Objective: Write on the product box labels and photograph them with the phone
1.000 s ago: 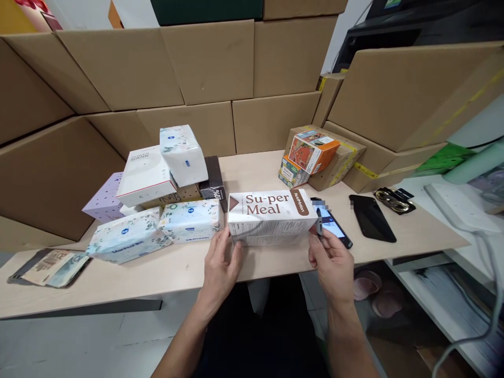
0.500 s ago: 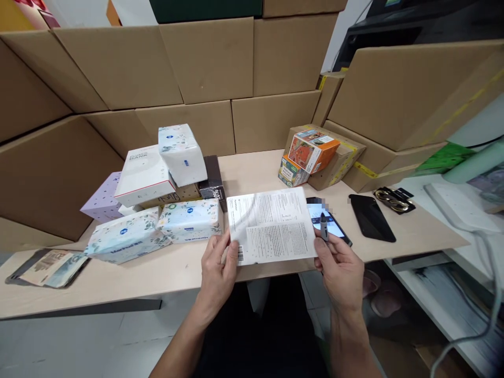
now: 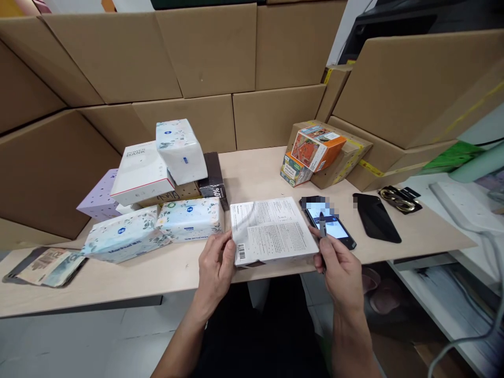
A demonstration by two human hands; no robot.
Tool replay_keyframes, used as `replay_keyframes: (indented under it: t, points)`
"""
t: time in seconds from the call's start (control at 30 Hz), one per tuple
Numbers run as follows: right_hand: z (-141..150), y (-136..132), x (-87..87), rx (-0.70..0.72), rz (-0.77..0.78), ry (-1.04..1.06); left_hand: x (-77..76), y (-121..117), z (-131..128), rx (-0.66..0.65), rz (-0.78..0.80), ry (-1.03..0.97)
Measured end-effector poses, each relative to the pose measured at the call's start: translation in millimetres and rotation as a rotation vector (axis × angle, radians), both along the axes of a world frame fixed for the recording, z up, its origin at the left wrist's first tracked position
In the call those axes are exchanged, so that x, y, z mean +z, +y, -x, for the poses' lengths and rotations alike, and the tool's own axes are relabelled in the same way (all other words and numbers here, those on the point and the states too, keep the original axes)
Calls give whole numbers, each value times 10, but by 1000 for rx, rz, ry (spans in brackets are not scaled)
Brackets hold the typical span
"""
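Note:
Between my hands is a flat white box [image 3: 275, 233], its upper face covered in small print, with a barcode at the near left corner. It lies at or just above the table's front edge; whether it touches the wood I cannot tell. My left hand [image 3: 216, 262] grips its left side, thumb near the barcode. My right hand [image 3: 340, 268] is closed round a grey and black marker pen [image 3: 323, 228], which points upward, and its fingertips meet the box's right corner. Just beyond the pen, a phone [image 3: 333, 231] with a lit screen rests on the table.
Left on the table [image 3: 252, 173] are tissue packs [image 3: 189, 219], a power bank box [image 3: 139, 173], a lilac box [image 3: 100, 194] and banknotes [image 3: 49, 266]. Orange printed boxes [image 3: 317, 149], a dark phone-shaped slab [image 3: 378, 218] and a coiled cable [image 3: 399, 199] are right. Cardboard walls [image 3: 208, 52] stand behind.
The white box has been lowered and tipped flatter, so its near side shows. Both hands keep hold of it, and more of the lit phone is visible. The view has shifted slightly.

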State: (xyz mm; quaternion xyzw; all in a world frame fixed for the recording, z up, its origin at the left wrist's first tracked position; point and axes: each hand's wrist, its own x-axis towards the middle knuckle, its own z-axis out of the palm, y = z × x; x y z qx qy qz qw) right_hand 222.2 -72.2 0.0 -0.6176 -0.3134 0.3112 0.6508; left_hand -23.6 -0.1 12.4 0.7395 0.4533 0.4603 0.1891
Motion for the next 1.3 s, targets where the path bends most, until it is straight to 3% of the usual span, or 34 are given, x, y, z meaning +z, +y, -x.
replay_keyframes:
  t: [0.17, 0.33, 0.53, 0.8, 1.0, 1.3]
  points:
    - [-45, 24, 121, -64, -183, 4, 126, -83, -68, 2, -402, 26]
    - [-65, 62, 347, -39, -326, 98, 281, -255, -328, -152, -585, 161]
    - [-75, 114, 531, 173, -404, 131, 307, -326, -586, -77, -485, 400]
    - [190, 470, 764, 197, -303, -87, 233, -271, -696, 50, -427, 633]
    - [353, 638, 674, 355, -153, -290, 179, -242, -710, 63, -454, 633]
    - [358, 667, 585, 413, -74, -454, 155, -220, -704, 64, -468, 635]
